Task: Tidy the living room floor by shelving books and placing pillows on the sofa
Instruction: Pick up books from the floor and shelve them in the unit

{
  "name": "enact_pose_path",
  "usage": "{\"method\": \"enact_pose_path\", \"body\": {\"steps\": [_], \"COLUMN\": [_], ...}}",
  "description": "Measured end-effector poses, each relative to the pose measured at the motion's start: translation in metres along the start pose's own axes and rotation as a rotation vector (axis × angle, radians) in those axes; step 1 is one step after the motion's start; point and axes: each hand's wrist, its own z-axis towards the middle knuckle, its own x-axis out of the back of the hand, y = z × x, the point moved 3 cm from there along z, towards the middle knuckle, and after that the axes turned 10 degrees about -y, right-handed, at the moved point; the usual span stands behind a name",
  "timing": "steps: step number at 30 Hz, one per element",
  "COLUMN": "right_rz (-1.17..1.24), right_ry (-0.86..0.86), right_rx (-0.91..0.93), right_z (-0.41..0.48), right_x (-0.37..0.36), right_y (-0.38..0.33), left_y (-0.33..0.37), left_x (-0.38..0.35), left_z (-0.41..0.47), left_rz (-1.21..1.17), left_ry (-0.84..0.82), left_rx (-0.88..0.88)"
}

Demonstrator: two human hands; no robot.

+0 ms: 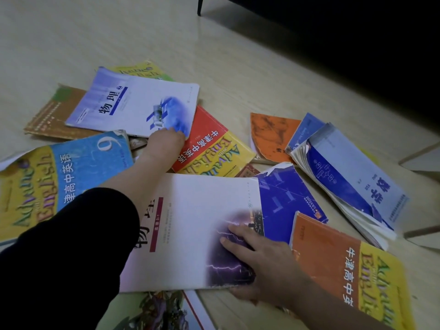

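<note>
Several textbooks lie scattered on the pale wooden floor (166, 39). My left hand (162, 146), in a black sleeve, reaches forward and pinches the near corner of a white physics book with a satellite picture (133, 103). My right hand (262, 265) grips the near right corner of a white physics book with purple lightning (190, 222), fingers on the cover and thumb under the edge. Around them lie a red and yellow English book (212, 148), a blue and yellow English book (59, 172), and an orange and yellow English book (352, 270). No pillows are in view.
A thick blue book with curled pages (352, 182) and an orange torn book (271, 136) lie at the right. A brown book (47, 120) sits at the far left. A dark piece of furniture on a black leg (201, 5) stands at the top right.
</note>
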Motion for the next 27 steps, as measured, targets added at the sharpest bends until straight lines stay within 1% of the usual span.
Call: {"method": "enact_pose_path", "body": {"steps": [6,12,16,19,20,21,22,23,24,27], "right_rz": [-0.013,-0.040,-0.056,-0.064,-0.034,0.020,0.106,0.214,0.315,0.540], "right_ry": [-0.009,0.008,-0.074,-0.114,-0.123,-0.130,-0.128,-0.114,-0.102,-0.069], "right_rx": [0.005,0.005,0.017,0.007,-0.021,-0.055,-0.087,-0.123,-0.162,-0.256], "right_z": [0.001,0.001,0.001,-0.006,-0.009,-0.013,-0.018,-0.024,-0.030,-0.046], "right_x": [0.005,0.013,0.027,0.045,0.048,0.049,0.050,0.051,0.051,0.057], "right_y": [-0.003,-0.006,-0.010,-0.019,-0.021,-0.021,-0.021,-0.020,-0.017,-0.001], "left_y": [-0.005,-0.003,-0.006,0.000,0.004,0.009,0.015,0.022,0.031,0.055], "left_x": [0.017,0.044,0.066,0.086,0.093,0.096,0.093,0.085,0.079,0.060], "left_z": [-0.013,-0.050,-0.089,-0.128,-0.144,-0.158,-0.171,-0.184,-0.199,-0.245], "left_rz": [0.041,0.104,0.195,0.234,0.239,0.201,0.175,0.166,0.175,0.188], "left_ry": [0.028,0.069,0.095,0.203,0.276,0.377,0.435,0.449,0.443,0.258], "left_rx": [-0.024,-0.023,-0.096,-0.190,-0.225,-0.307,-0.388,-0.442,-0.472,-0.575]}}
